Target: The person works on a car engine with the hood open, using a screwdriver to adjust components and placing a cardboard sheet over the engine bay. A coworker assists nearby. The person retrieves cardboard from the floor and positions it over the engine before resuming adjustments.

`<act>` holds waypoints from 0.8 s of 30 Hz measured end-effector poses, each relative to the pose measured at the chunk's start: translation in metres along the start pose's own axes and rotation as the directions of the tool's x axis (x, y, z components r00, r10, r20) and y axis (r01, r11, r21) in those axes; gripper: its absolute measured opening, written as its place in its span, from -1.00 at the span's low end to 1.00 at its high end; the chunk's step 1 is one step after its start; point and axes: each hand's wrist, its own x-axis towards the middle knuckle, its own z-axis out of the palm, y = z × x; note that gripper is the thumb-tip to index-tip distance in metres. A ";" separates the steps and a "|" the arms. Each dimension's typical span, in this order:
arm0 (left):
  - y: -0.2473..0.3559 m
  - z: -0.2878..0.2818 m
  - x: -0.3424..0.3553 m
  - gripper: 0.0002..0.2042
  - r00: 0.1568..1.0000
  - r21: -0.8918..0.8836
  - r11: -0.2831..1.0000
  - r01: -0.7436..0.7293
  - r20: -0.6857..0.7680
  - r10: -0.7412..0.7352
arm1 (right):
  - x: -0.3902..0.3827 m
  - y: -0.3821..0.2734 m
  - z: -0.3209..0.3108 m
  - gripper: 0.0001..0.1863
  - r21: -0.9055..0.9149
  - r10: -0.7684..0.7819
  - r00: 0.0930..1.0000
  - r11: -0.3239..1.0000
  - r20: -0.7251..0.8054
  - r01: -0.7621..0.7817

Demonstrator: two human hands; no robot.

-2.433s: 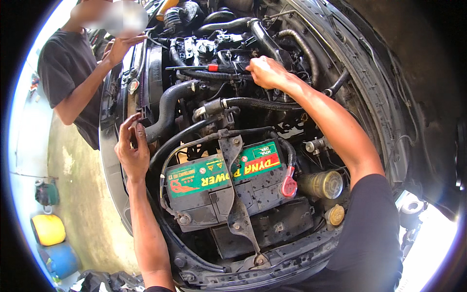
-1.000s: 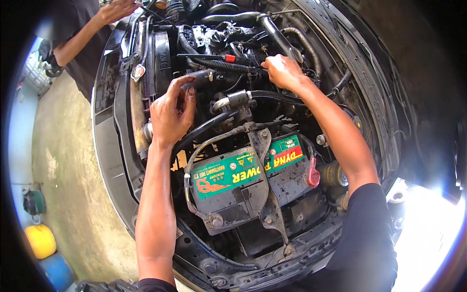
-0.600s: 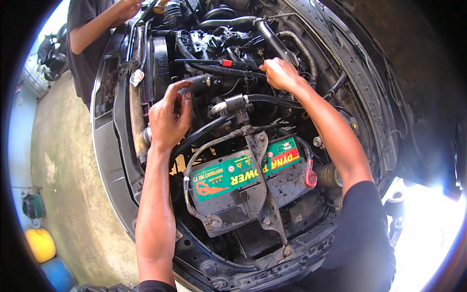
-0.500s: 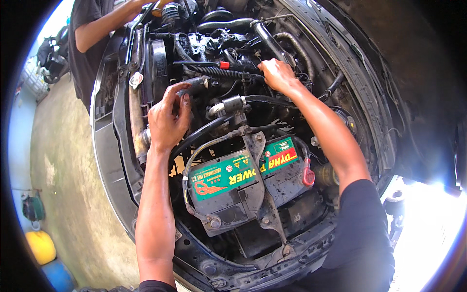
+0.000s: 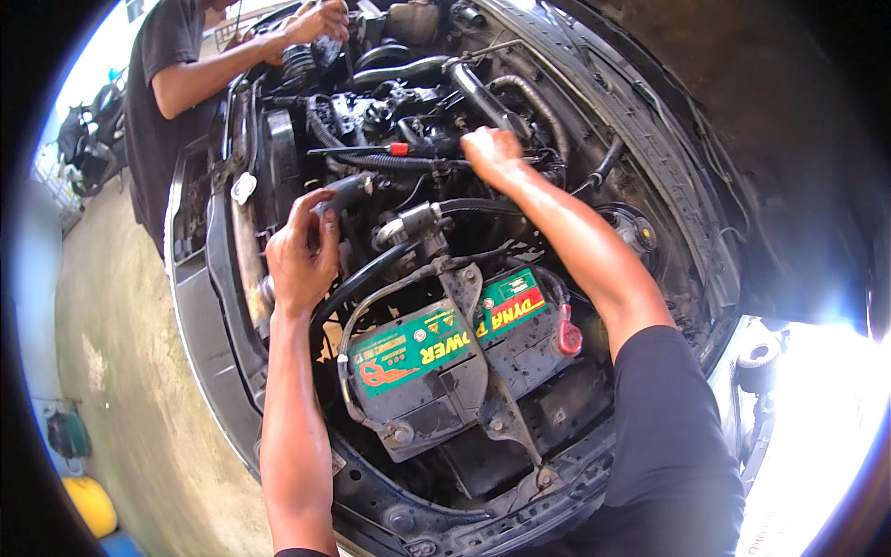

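My left hand (image 5: 304, 249) is curled at the open end of a thick black rubber hose (image 5: 351, 192), thumb and fingers closed about it. Farther right, my right hand (image 5: 492, 156) is closed low over the engine (image 5: 380, 107); what lies in its fingers is hidden. Just left of that hand, a long thin black tool with a red band (image 5: 399, 148) rests across the engine, above a ribbed black conduit (image 5: 394, 164). A metal pipe fitting (image 5: 408, 223) with a black hose sits between my forearms.
Closest to me stands a car battery (image 5: 418, 362) with a green label, under a metal hold-down bracket (image 5: 501, 422). A red terminal cover (image 5: 569, 339) is at its right. At far left, another person's hands (image 5: 316, 23) work over the engine bay. A white cap (image 5: 243, 188) tops the radiator.
The view has shifted, so the engine appears lower and further left. The other person's hand has come further over the engine bay. My hands keep nearly the same places on the engine.
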 end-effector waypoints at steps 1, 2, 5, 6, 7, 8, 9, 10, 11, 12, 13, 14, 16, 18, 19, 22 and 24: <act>-0.005 -0.004 0.001 -0.75 1.000 0.018 1.000 0.017 -0.013 -0.016 | 0.003 -0.016 -0.008 -0.80 0.074 -0.054 0.998 0.996 0.023 0.053; -0.011 -0.012 0.000 -0.74 0.999 0.052 0.998 0.033 -0.024 -0.032 | 0.006 -0.038 -0.026 -0.76 0.152 -0.122 0.989 0.982 0.088 0.108; -0.042 -0.047 -0.011 -0.71 0.997 0.007 1.000 -0.010 -0.074 0.010 | 0.036 -0.073 -0.040 -0.76 0.174 -0.139 0.989 0.974 -0.051 0.146; -0.051 -0.046 -0.011 -0.70 0.996 -0.059 0.997 -0.040 -0.081 0.035 | 0.056 -0.063 -0.020 -0.78 0.105 -0.084 0.994 0.990 -0.076 0.092; -0.053 -0.013 -0.011 -0.69 0.997 -0.147 0.987 -0.063 -0.052 0.056 | 0.050 -0.036 0.011 -0.79 0.056 0.016 0.998 0.998 -0.057 -0.013; -0.045 0.041 -0.019 -0.67 0.997 -0.266 0.961 -0.073 -0.003 0.075 | 0.015 0.014 0.064 -0.79 -0.011 0.158 0.987 0.987 -0.007 -0.158; -0.020 0.060 -0.027 -0.69 0.988 -0.228 0.972 0.057 0.156 -0.022 | -0.015 0.048 0.102 -0.79 -0.068 0.273 0.962 0.960 0.015 -0.271; -0.032 0.034 -0.017 -0.69 0.998 -0.160 0.987 -0.005 0.054 0.014 | 0.016 0.004 0.077 -0.78 0.039 0.093 0.995 0.995 -0.027 -0.092; -0.038 0.009 -0.015 -0.70 0.999 -0.079 0.996 -0.048 0.014 0.049 | 0.028 -0.038 0.058 -0.77 0.162 0.010 0.992 0.987 -0.127 0.011; -0.048 -0.030 -0.007 -0.70 0.995 0.032 0.996 -0.088 -0.043 0.090 | 0.049 -0.078 0.013 -0.76 0.285 -0.081 0.990 0.952 -0.113 0.110; -0.044 -0.030 -0.007 -0.70 0.999 0.063 0.997 -0.047 0.005 0.047 | 0.049 -0.068 0.011 -0.77 0.270 -0.036 0.994 0.961 -0.103 0.063; -0.040 -0.034 -0.006 -0.71 0.999 0.098 0.995 -0.006 0.049 0.001 | 0.048 -0.056 0.009 -0.77 0.255 0.005 0.995 0.967 -0.097 0.020; -0.022 0.016 -0.012 -0.71 0.991 -0.002 1.000 -0.002 0.133 0.002 | 0.010 0.030 0.061 -0.78 0.132 0.228 0.956 0.970 -0.185 -0.205; -0.033 0.007 -0.012 -0.72 0.996 0.009 0.999 -0.042 0.077 0.041 | 0.022 0.010 0.047 -0.79 0.200 0.207 0.975 0.962 -0.082 -0.187; -0.031 -0.002 -0.010 -0.72 0.995 0.044 0.999 -0.027 0.097 0.022 | 0.025 -0.010 0.042 -0.82 0.183 0.145 0.981 0.976 -0.126 -0.121; -0.028 -0.010 -0.008 -0.72 0.991 0.069 0.997 -0.024 0.132 0.014 | 0.022 -0.020 0.036 -0.83 0.369 0.068 0.996 0.928 -0.048 -0.046; -0.041 0.000 -0.009 -0.71 0.989 0.019 0.997 -0.078 0.129 0.075 | 0.019 0.004 0.040 -0.81 0.359 0.105 0.994 0.928 0.000 -0.098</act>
